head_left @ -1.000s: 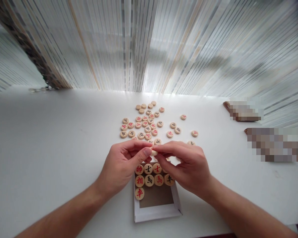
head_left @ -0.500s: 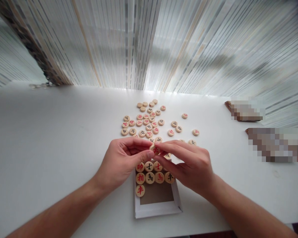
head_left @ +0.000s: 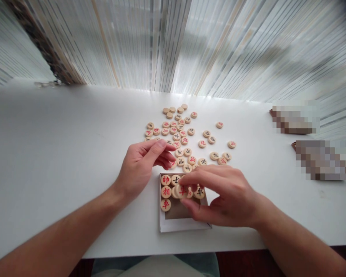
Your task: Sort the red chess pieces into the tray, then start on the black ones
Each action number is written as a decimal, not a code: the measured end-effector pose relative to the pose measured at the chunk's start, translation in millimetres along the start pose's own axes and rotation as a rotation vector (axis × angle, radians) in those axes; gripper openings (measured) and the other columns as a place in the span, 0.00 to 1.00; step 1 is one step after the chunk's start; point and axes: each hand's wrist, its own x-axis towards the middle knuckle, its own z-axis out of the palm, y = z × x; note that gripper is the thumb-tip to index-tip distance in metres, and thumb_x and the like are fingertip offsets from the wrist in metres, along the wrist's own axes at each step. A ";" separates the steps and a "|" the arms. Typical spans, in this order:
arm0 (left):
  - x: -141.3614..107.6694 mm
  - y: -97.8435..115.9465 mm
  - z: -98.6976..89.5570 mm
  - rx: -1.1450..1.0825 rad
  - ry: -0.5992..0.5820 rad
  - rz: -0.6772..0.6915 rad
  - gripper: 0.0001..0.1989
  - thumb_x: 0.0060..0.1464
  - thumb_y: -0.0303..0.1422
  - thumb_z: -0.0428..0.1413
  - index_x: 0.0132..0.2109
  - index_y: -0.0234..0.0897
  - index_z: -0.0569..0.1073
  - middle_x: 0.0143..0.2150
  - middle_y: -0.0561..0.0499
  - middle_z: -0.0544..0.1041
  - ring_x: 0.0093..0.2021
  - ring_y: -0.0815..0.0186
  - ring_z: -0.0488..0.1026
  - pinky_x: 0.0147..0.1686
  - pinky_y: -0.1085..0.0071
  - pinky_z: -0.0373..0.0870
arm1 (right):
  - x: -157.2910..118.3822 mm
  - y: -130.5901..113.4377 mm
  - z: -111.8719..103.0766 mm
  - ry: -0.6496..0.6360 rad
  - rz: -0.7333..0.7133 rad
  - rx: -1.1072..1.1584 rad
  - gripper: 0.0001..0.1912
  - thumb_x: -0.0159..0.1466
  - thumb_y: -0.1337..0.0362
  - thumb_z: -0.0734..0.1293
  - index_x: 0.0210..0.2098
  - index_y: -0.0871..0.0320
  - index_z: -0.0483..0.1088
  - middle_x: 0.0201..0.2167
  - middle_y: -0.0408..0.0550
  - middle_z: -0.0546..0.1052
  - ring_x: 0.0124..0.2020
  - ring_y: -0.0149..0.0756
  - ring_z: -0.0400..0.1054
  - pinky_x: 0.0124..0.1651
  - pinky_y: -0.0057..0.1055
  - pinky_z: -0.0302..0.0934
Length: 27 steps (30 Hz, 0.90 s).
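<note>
1. Right hand (head_left: 225, 194): I have its grip clamped, thumb and fingertips, on the edge of a pale, round wooden disc with red lettering (head_left: 182, 191), from 3 o'clock.
2. Position: the held disc is above the shallow white cardboard box (head_left: 187, 226); I cannot tell whether it touches the boxed pale wooden discs (head_left: 166, 192).
3. Left hand (head_left: 137, 165): grip loosely curled, digits apart, nothing visible inside, at 10 o'clock from the box.
4. Handling: I judge the held disc light, rigid, sturdy and slightly slippery. Grasp opposite edges.
5. Markings: the held disc reads 車. The box's 9 o'clock column reads 帥, 相, 車, all red. I find no legible brand.
</note>
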 end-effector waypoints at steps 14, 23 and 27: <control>1.8 -2.0 -0.3 0.025 -0.006 0.005 0.16 0.68 0.41 0.63 0.36 0.37 0.87 0.30 0.49 0.84 0.31 0.67 0.80 0.34 0.74 0.77 | -8.3 -14.9 22.4 -0.306 -0.083 -0.130 0.10 0.75 0.68 0.65 0.41 0.63 0.79 0.27 0.44 0.76 0.25 0.37 0.65 0.29 0.37 0.54; 2.8 -0.8 1.5 0.029 -0.010 0.006 0.16 0.68 0.41 0.63 0.35 0.36 0.87 0.31 0.48 0.84 0.31 0.67 0.79 0.33 0.73 0.76 | -10.4 -15.9 25.9 -0.301 -0.082 -0.144 0.12 0.77 0.69 0.63 0.43 0.63 0.80 0.26 0.44 0.76 0.25 0.36 0.67 0.28 0.38 0.54; 2.0 0.3 2.0 0.038 -0.010 0.002 0.16 0.67 0.42 0.63 0.35 0.35 0.86 0.31 0.48 0.84 0.31 0.66 0.79 0.33 0.73 0.76 | -10.7 -14.6 25.7 -0.301 -0.101 -0.164 0.14 0.78 0.71 0.62 0.40 0.62 0.79 0.25 0.44 0.75 0.24 0.36 0.66 0.28 0.37 0.54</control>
